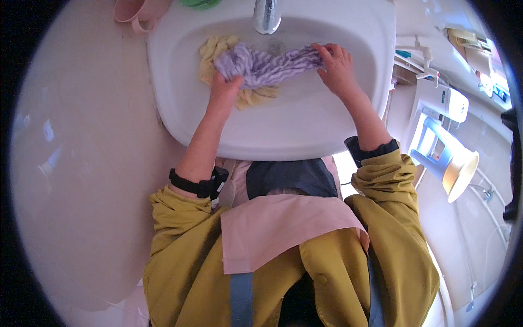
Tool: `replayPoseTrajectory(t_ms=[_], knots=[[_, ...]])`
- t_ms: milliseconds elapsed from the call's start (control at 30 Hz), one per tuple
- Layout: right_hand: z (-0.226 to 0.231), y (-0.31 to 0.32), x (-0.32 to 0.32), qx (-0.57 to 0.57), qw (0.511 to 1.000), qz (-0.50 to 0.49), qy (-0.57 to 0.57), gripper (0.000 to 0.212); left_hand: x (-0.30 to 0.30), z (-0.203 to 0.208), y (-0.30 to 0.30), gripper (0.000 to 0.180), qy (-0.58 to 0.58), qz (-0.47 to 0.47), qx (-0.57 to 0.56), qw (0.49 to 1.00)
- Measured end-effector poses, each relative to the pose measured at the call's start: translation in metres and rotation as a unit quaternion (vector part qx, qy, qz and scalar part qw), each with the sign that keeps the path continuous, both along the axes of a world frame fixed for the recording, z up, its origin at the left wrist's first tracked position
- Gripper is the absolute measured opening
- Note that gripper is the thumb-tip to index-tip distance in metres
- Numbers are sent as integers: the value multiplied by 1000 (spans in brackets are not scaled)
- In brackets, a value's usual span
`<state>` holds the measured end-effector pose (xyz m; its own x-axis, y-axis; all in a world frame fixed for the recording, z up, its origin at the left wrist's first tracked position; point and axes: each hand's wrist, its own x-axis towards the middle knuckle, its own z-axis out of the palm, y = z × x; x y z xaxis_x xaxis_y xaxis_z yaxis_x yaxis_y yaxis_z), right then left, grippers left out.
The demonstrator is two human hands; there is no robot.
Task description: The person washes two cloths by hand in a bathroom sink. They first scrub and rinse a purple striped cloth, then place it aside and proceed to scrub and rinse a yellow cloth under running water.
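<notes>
A purple-and-white striped cloth [267, 66] is stretched sideways between my two hands over the basin of a white sink [305, 128]. My left hand [223, 92] grips its bunched left end, the thumb lying on top. At the right, my right hand [338, 68] holds the narrower end between thumb and fingers. Under and beside the striped cloth lies a crumpled pale yellow cloth [213, 49], partly covered by it. A chrome faucet [267, 19] stands just beyond the striped cloth, and no stream of water can be made out.
On the far left rim sits a pink mug [140, 12], with part of a green item [200, 3] next to it. To the right are a white pipe with a tap [427, 62], a white box-shaped device [441, 101] and a blue-and-cream plastic stool [444, 155]. A tiled wall [81, 163] runs along the left.
</notes>
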<state>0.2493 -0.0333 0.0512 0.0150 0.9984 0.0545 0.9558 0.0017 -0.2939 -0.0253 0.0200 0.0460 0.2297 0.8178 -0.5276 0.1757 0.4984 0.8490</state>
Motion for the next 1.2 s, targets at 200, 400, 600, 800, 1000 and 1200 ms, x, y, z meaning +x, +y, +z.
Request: replayPoseTrajectory(t_ms=[200,400,600,800,1000,1200], knots=[[-50,14,-10,-76,996,-50,-14,45,31,-29,-48,56,353,-259,232,868],[-47,12,-48,-180,981,71,11,43,9,-74,-30,47,490,-280,335,754],[-52,5,-62,-158,981,-108,-13,48,14,-37,1,52,488,-202,221,820],[-51,3,-46,-137,971,-187,51,53,22,-12,-49,58,291,-64,282,912],[-4,2,-104,-258,894,-161,328,33,43,-29,-18,65,-146,158,-338,916],[42,-23,-130,7,921,-23,388,18,44,-34,-18,45,-234,107,-277,926]])
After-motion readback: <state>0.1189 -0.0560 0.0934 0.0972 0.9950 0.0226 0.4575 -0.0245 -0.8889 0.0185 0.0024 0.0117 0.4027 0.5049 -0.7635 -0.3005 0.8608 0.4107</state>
